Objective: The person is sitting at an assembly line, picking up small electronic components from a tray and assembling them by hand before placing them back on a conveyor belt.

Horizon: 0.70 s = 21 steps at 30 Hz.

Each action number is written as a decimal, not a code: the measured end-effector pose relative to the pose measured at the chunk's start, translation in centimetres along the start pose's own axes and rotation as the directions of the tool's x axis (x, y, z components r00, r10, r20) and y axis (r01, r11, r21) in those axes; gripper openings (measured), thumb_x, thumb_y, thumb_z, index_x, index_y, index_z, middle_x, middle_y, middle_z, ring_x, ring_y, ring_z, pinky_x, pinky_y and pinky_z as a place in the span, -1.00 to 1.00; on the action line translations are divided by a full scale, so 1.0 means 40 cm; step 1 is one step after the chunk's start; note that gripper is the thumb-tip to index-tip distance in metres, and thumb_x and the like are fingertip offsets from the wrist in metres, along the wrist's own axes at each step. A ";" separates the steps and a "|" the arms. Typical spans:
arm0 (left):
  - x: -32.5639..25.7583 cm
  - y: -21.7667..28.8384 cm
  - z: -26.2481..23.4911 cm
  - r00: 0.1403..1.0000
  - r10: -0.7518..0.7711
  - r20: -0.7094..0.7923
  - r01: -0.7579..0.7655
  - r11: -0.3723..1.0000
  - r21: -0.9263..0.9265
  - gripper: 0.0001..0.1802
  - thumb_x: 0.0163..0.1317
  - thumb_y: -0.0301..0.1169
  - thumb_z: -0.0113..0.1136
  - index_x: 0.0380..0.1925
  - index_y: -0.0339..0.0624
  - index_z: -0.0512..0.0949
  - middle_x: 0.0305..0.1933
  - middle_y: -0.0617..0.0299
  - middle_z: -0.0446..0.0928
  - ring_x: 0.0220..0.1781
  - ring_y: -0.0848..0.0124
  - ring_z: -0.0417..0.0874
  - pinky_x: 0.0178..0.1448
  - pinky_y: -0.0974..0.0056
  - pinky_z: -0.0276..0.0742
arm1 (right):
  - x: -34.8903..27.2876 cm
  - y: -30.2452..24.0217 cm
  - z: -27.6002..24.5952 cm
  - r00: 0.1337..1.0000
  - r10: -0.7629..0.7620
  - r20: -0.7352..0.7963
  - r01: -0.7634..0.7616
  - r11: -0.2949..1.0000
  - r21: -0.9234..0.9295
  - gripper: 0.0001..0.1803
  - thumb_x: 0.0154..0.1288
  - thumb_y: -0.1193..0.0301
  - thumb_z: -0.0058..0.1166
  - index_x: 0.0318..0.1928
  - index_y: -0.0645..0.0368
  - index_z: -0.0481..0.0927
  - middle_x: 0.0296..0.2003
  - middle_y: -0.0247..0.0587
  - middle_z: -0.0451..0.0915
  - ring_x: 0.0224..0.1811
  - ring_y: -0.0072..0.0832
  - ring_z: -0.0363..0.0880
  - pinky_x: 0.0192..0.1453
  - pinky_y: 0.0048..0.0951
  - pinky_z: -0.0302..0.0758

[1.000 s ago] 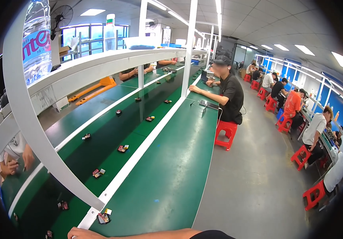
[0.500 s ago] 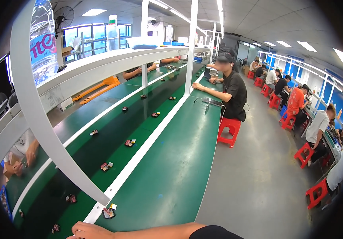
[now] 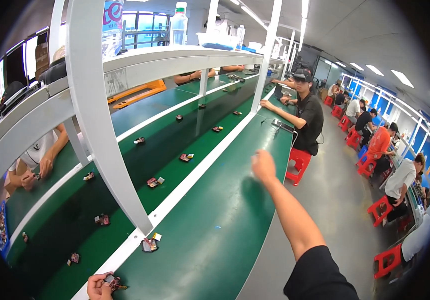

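Observation:
At the lower left, my left hand (image 3: 98, 287) pinches a small circuit board (image 3: 110, 282) with dark and grey parts, by the white rail (image 3: 106, 268) along the belt. My right hand (image 3: 263, 167) is raised over the green tabletop (image 3: 190, 240), the arm stretched forward from the lower right. Its fingers are curled in and slightly blurred; what they hold, if anything, is hidden. Another small board (image 3: 149, 244) with a yellow-and-white piece lies on the tabletop edge beside the foot of the white post (image 3: 102, 135).
Several similar boards (image 3: 155, 182) lie on the green belt (image 3: 140, 205). A white shelf (image 3: 160, 60) with bottles runs above it. Across the belt, another person's hands (image 3: 37, 172) work. A seated person (image 3: 307, 117) is further along my side, by a grey device (image 3: 282, 125) and red stool (image 3: 300, 165).
My right hand has swung from the lower left out to the right and forward over the tabletop. My left hand with the board now shows. The view has shifted left.

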State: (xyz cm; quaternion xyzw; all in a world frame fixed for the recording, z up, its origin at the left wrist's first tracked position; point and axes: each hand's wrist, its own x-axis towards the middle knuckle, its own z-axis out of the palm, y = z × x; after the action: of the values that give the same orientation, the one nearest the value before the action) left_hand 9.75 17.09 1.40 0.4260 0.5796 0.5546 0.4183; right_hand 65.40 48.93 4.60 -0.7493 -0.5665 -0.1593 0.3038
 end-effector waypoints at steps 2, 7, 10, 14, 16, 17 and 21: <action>-0.006 0.013 0.007 0.999 -0.027 -0.033 0.029 0.997 0.070 -0.80 0.42 -0.55 -0.01 0.01 -0.31 0.43 -0.05 0.04 0.60 -0.13 0.35 0.67 -0.02 0.31 0.63 | -0.059 -0.158 0.039 0.943 -0.332 -0.010 0.309 0.863 0.399 -0.80 0.23 0.36 0.09 -0.21 0.20 0.63 -0.19 -0.01 0.61 -0.06 -0.07 0.57 0.03 -0.12 0.52; -0.004 -0.009 0.001 0.999 0.012 -0.032 -0.016 0.991 -0.130 -0.77 0.40 -0.57 0.02 0.03 -0.31 0.41 -0.02 0.01 0.58 -0.13 0.30 0.67 -0.02 0.26 0.64 | -0.392 -0.638 -0.028 0.776 -0.569 0.273 0.080 0.517 0.852 -0.82 0.27 0.41 -0.04 -0.23 0.20 0.58 -0.27 0.08 0.64 -0.16 -0.02 0.63 -0.04 -0.06 0.53; -0.011 0.003 -0.004 0.999 0.005 -0.039 -0.009 0.995 -0.095 -0.77 0.40 -0.56 0.01 0.03 -0.31 0.40 0.02 0.00 0.56 -0.08 0.27 0.67 -0.01 0.21 0.65 | -0.462 -0.687 -0.013 0.858 -0.372 0.354 -0.140 0.495 0.858 -0.82 0.35 0.37 -0.08 -0.22 0.22 0.51 -0.41 0.11 0.62 -0.31 0.08 0.61 -0.17 0.00 0.51; -0.014 0.013 0.002 1.000 0.019 -0.016 -0.020 0.994 -0.106 -0.77 0.40 -0.56 0.01 0.04 -0.29 0.41 0.04 -0.01 0.55 -0.07 0.25 0.67 0.00 0.20 0.66 | -0.397 -0.607 0.005 0.899 -0.318 0.301 -0.135 0.453 0.881 -0.83 0.37 0.37 -0.04 -0.24 0.22 0.53 -0.56 -0.04 0.57 -0.50 -0.14 0.57 -0.34 -0.19 0.48; -0.017 0.011 -0.003 1.000 0.021 -0.014 -0.022 0.994 -0.105 -0.76 0.40 -0.56 0.02 0.04 -0.30 0.41 0.04 -0.01 0.55 -0.07 0.25 0.67 0.00 0.20 0.66 | -0.381 -0.608 -0.004 0.868 -0.363 0.339 -0.145 0.467 0.873 -0.81 0.34 0.34 -0.02 -0.24 0.18 0.57 -0.56 -0.08 0.60 -0.49 -0.14 0.60 -0.34 -0.18 0.49; -0.018 0.010 -0.005 1.000 0.023 -0.016 -0.024 0.995 -0.095 -0.75 0.40 -0.55 0.02 0.05 -0.30 0.40 0.05 -0.02 0.55 -0.06 0.25 0.67 0.00 0.20 0.66 | -0.380 -0.612 -0.002 0.870 -0.360 0.337 -0.144 0.468 0.872 -0.81 0.34 0.34 -0.02 -0.24 0.18 0.57 -0.56 -0.08 0.60 -0.49 -0.14 0.60 -0.34 -0.18 0.49; -0.015 -0.003 -0.008 0.999 0.046 -0.014 -0.047 0.993 -0.106 -0.74 0.40 -0.54 0.03 0.06 -0.30 0.40 0.03 -0.03 0.57 -0.07 0.26 0.67 0.00 0.17 0.67 | -0.392 -0.621 0.014 0.794 -0.440 0.419 -0.135 0.545 0.828 -0.81 0.30 0.32 0.00 -0.25 0.14 0.60 -0.60 -0.14 0.58 -0.50 -0.16 0.59 -0.33 -0.18 0.50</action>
State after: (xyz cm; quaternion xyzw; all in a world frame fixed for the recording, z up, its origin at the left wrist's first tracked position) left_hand 9.61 16.42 1.32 0.4133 0.5415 0.5969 0.4240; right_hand 37.01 41.83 1.86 -0.4712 -0.7038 0.3362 0.4119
